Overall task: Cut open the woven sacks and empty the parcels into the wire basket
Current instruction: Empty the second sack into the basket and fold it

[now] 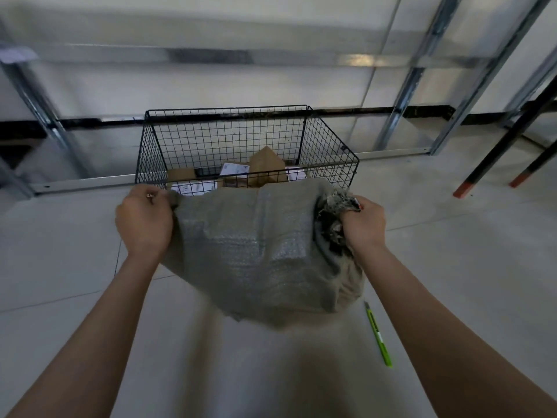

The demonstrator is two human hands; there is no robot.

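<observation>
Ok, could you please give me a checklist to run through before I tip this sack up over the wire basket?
1. Left hand grip on the grey woven sack: ok, fingers curled round a corner.
2. Right hand grip: ok, closed on the bunched, frayed end.
3. Sack mouth over the black wire basket: cannot tell, the opening is hidden behind the fabric.
4. Room in the basket: ok, the brown cardboard parcels lie well below the rim.
5. Sack emptied: not ok, it bulges with boxy shapes.
6. Green utility knife put down: ok, it lies on the pale floor, in neither hand.
</observation>
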